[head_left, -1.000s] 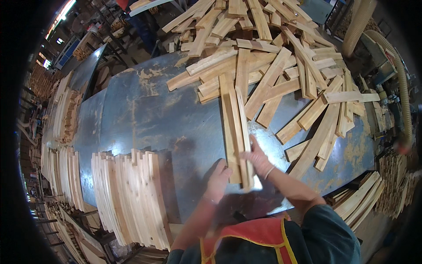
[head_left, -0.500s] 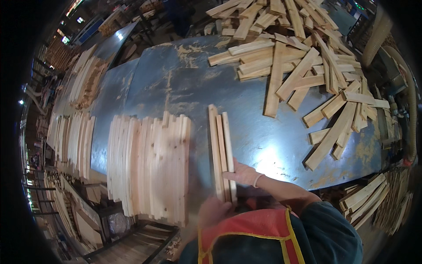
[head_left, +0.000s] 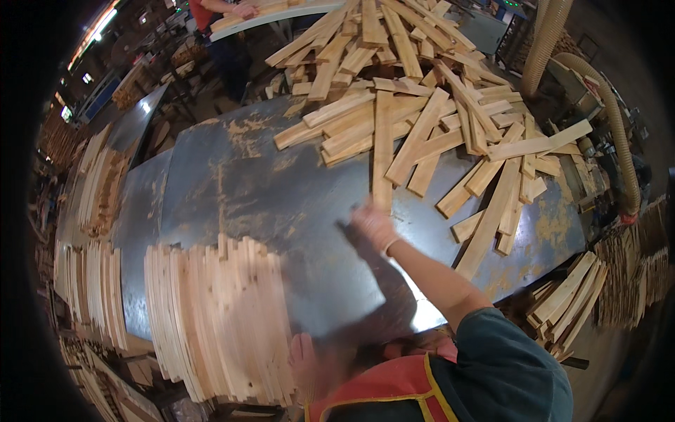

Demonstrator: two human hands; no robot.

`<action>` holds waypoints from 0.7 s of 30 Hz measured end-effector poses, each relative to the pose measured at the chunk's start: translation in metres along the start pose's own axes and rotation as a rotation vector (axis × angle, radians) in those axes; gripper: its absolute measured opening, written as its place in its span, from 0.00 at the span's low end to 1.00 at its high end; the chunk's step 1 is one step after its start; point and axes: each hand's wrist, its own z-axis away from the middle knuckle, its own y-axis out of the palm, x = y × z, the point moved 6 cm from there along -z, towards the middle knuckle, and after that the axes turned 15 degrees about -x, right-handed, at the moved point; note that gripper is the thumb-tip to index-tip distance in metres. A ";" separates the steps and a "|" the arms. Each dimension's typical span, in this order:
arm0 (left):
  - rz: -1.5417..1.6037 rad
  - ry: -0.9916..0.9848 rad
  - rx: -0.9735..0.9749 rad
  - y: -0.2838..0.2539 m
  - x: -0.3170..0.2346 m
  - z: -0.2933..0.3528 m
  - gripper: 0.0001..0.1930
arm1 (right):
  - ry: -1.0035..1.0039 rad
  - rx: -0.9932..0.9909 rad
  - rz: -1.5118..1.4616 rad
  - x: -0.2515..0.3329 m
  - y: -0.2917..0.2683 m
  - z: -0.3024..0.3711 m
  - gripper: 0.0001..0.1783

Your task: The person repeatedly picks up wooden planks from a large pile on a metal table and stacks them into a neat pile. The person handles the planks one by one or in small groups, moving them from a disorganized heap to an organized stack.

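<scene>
My right hand (head_left: 373, 225) reaches out over the metal table, its fingers at the near end of a long flat wooden board (head_left: 382, 151) that lies at the front of a loose heap. Blur hides whether those fingers have closed on the board. Low in the view, my left hand (head_left: 304, 362) is beside the right edge of a tight row of wooden strips (head_left: 211, 316), fingers stretched out and somewhat smeared. The strips stand side by side, their far ends slightly uneven.
The heap of boards (head_left: 422, 141) covers the far right of the dark metal table (head_left: 281, 190). Smaller strip bundles (head_left: 88, 288) line the left. More boards (head_left: 569, 295) lie below the table's right edge. Ribbed hoses (head_left: 548, 46) hang at right. Another person's hand (head_left: 245, 10) rests at a far bench.
The three strips that were between my hands no longer stand apart; the row now reaches farther right. My right hand has moved away to the heap. The view has shifted.
</scene>
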 end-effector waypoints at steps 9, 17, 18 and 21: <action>0.039 0.046 0.219 0.034 -0.087 -0.049 0.46 | 0.998 -0.433 -0.758 -0.152 -0.106 -0.108 0.28; 0.604 -0.378 0.428 0.110 -0.086 -0.101 0.35 | 0.760 0.395 -1.118 -0.018 -0.077 0.087 0.23; 0.746 -0.539 0.498 0.120 -0.079 -0.103 0.32 | 0.634 0.601 -0.908 -0.011 -0.083 0.101 0.22; 1.101 -0.910 0.590 0.131 -0.066 -0.093 0.25 | 0.466 0.096 -0.460 -0.062 -0.077 0.039 0.28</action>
